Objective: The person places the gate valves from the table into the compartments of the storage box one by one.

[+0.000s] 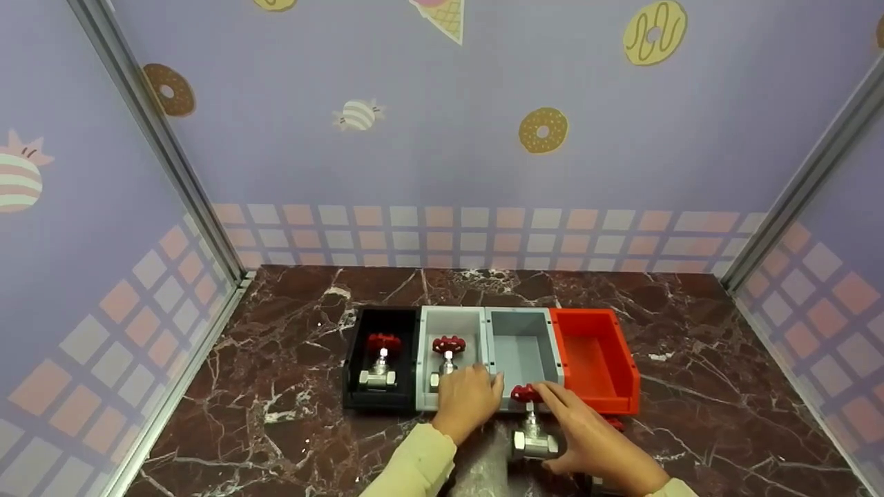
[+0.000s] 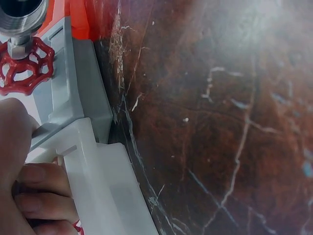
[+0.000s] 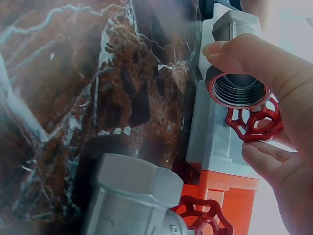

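Observation:
My right hand [image 1: 587, 435] holds a metal gate valve [image 1: 535, 442] with a red handwheel in front of the grey bin [image 1: 525, 345]. In the right wrist view the thumb lies on the valve body [image 3: 237, 27] and the fingers touch the handwheel [image 3: 254, 122]. My left hand [image 1: 469, 400] reaches over the front of the white bin [image 1: 452, 316], fingers curled down inside it and thumb apart. Beside those fingers stands another red-wheeled valve [image 1: 449, 345], partly covered; whether they grip it is hidden. A similar valve [image 1: 378, 376] stands in the black bin [image 1: 382, 402].
To the right of the grey bin is a red bin [image 1: 587, 359]. One more valve [image 3: 137, 191] lies on the marbled table [image 1: 311, 442], near the red bin and mostly behind my right hand. Patterned panels [image 1: 442, 166] enclose the table at the back and sides.

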A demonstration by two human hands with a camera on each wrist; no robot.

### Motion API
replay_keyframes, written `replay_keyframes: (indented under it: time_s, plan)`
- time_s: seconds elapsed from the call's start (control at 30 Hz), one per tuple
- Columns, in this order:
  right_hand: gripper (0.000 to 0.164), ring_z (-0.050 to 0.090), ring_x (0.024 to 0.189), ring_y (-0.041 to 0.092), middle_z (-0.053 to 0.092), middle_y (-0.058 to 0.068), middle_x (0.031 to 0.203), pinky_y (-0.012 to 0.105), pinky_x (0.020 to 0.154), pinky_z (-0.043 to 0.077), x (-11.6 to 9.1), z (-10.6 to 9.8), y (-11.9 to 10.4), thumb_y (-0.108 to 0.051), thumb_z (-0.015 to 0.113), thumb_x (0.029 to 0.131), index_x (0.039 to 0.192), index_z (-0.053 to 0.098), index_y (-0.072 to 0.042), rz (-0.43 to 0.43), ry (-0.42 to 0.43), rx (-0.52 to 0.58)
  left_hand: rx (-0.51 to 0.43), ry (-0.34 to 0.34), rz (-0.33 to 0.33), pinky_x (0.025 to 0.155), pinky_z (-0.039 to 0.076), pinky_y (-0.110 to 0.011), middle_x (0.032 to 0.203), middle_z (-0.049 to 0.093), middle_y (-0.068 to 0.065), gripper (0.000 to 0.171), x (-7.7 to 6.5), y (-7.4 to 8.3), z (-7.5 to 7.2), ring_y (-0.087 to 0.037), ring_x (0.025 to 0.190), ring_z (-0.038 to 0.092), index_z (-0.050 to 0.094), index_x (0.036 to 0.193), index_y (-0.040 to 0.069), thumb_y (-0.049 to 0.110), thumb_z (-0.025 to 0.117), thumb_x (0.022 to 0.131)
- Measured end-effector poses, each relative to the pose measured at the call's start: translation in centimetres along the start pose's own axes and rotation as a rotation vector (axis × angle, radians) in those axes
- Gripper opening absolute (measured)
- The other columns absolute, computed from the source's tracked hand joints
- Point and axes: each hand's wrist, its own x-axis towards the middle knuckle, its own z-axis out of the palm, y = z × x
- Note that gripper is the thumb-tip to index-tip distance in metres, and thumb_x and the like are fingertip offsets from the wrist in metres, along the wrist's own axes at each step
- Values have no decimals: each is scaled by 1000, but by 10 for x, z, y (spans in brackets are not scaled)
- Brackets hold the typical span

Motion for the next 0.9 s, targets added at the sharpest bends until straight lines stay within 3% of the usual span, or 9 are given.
replay_keyframes:
  time_s: [0.43,0.9]
  plan:
    - [111,41,126,30,35,16,142,45,93,43,11,-10,2,-32,85,52,144,25,-12,64,-39,49,2,-32,-4,36,28,-33,47,50,-1,47,1,0,0,-18,38,44,50,53,15,49,52,84]
    - [110,45,122,29,39,10,140,44,94,43,24,-12,4,-31,85,48,142,29,-15,67,-1,40,38,-30,-6,37,28,-34,47,52,-2,46,-1,1,-3,-20,39,46,54,58,12,50,53,84]
